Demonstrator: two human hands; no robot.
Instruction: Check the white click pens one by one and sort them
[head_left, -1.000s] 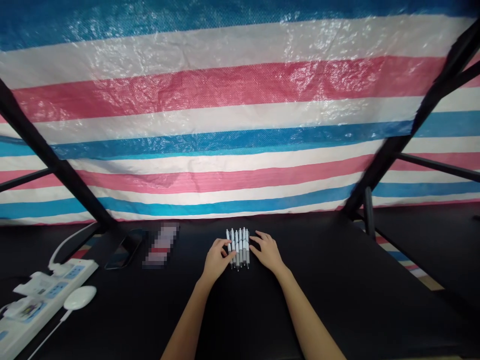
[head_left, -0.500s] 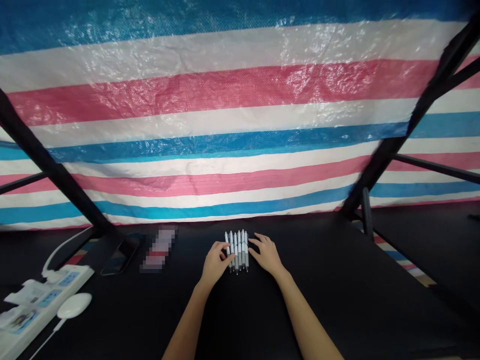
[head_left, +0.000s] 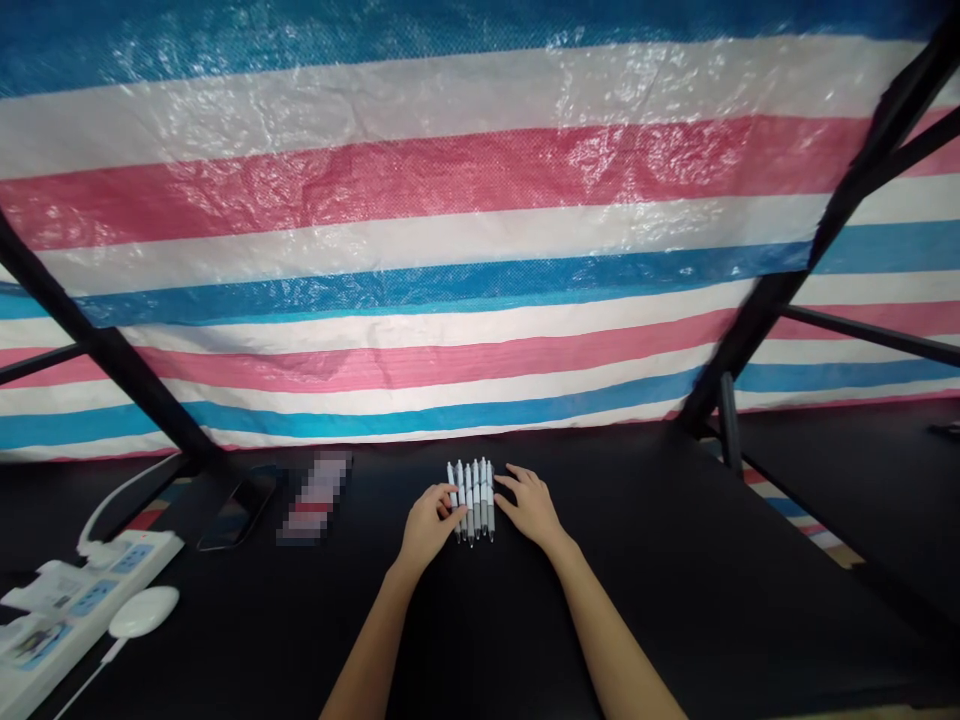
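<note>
Several white-and-grey click pens (head_left: 471, 500) lie side by side in a row on the black table, clickers pointing away from me and tips towards me. At the row's left end, my left hand (head_left: 430, 522) has its fingers curled, with index finger and thumb closed about the leftmost pen and covering part of it. My right hand (head_left: 531, 508) rests beside the row's right end, fingers apart and slightly bent, holding nothing. Its fingertips are close to the rightmost pen; whether they touch it I cannot tell.
A white power strip (head_left: 112, 590) with plugs and a white round charger (head_left: 144, 611) on a cable lie at left. A dark phone (head_left: 236, 515) and a blurred-out flat item (head_left: 315, 500) sit nearby. Black frame bars (head_left: 750, 330) and striped sheeting (head_left: 450, 240) stand behind.
The view has shifted slightly, moving everything a little to the left. Both hands and the pens otherwise keep nearly the same positions.
</note>
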